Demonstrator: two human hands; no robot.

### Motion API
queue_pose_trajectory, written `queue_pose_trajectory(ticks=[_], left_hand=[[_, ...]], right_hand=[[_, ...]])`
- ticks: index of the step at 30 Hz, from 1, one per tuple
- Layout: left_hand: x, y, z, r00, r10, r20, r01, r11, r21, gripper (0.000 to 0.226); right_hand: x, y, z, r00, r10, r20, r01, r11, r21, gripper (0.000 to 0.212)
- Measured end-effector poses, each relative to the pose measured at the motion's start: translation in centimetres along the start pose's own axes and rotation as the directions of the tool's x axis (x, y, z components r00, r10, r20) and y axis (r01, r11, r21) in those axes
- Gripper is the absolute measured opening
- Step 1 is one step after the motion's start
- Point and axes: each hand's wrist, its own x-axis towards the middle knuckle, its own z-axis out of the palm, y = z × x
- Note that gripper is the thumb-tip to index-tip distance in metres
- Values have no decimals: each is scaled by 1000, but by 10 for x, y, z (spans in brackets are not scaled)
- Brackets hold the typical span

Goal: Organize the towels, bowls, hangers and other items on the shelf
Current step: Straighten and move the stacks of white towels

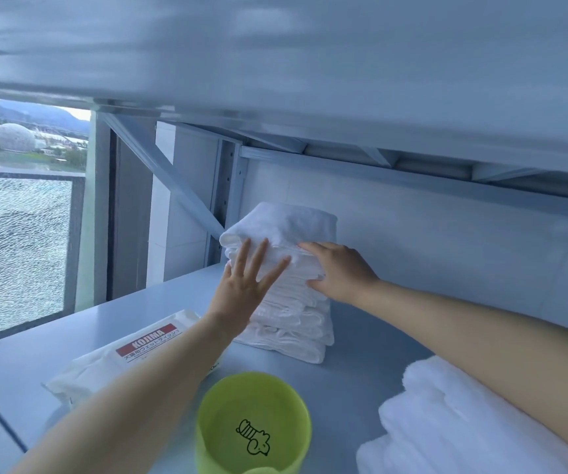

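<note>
Head view: left hand (241, 285) presses straight, spread fingers (259, 256) against the front of the towel stack (289, 313) on the shelf (361, 354). Right hand (339, 271) clasps its upper folds, thumb beneath. Green bowl (251, 425) sits nearer than the fingers.

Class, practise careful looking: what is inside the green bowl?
Only a black cartoon drawing on the bottom of the bowl shows; its near inner wall is hidden.
</note>
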Motion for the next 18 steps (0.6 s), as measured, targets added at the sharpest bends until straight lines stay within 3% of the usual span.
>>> queue_pose_trajectory(ticks=[7, 13, 18], left_hand=[[14, -20, 8, 999, -35, 5, 36, 999, -27, 111], [15, -24, 2, 997, -64, 36, 64, 998, 3, 115], [7, -16, -6, 998, -68, 17, 70, 973, -221, 109]], right_hand=[[4, -6, 0, 997, -6, -81, 13, 996, 89, 55], [4, -2, 2, 999, -17, -45, 21, 994, 111, 51], [5, -1, 0, 1000, 1, -10, -1, 997, 74, 53]])
